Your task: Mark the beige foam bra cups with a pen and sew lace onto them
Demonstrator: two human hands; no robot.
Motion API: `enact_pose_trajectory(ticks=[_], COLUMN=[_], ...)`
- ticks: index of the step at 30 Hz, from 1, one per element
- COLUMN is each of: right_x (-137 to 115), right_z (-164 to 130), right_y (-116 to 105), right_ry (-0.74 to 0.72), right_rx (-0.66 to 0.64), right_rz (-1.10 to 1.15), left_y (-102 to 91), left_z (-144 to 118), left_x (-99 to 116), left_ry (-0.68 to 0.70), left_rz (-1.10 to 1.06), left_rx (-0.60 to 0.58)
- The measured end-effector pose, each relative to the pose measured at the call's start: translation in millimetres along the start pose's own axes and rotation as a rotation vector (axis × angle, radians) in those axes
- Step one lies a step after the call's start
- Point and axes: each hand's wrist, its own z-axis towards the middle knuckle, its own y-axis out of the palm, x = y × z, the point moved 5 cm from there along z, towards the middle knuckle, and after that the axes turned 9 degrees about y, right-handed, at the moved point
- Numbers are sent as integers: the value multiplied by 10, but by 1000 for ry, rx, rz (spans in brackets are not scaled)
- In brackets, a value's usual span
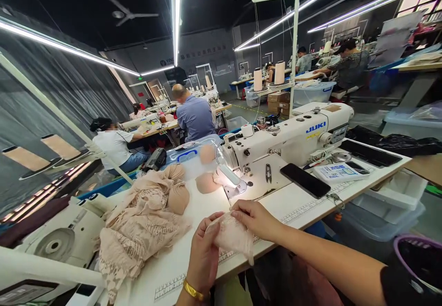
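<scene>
Between my two hands hangs a pale beige piece of lace fabric (236, 234), over the front edge of the sewing table. My left hand (204, 246), with a gold bracelet at the wrist, pinches its left side. The fingers of my right hand (254, 218) are closed on its upper edge. Just beyond them stands a white sewing machine (283, 133), its lamp lighting the needle area. A beige moulded cup (208, 182) lies by the needle. To the left rises a heap of beige lace garments (145, 227), some with moulded cups.
Thread snips (268, 173) lie on the machine bed beside a black phone (305, 180). A white and blue box (340, 171) sits farther right. Another machine (57, 241) stands at the left. Thread cones (279, 73) rest on a stand. Several people work at machines beyond.
</scene>
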Motion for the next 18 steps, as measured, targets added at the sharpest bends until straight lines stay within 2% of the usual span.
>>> enact_pose_trajectory(ticks=[2,5,8,10,12,15,18], right_x=[-2,7,91,159,223,343,437], right_z=[-4,0,83,195,340,536,611], right_y=[2,6,25,33,23,-4,-16], right_ry=[-28,-20,136,234,263,259,248], right_rx=[22,46,-3,-56,-105,-162,-187], right_rz=[-17,68,235,274,219,146,169], left_y=[50,87,33,-84,-268,-595,-833], left_z=[-5,11,134,302,520,840,1042], left_x=[-24,-82,-49,115,375,729,845], left_ry=[52,102,111,167,269,365,355], left_rz=[66,323,612,792,986,1294,1535], left_rx=[4,-45,-137,-156,-96,91,208])
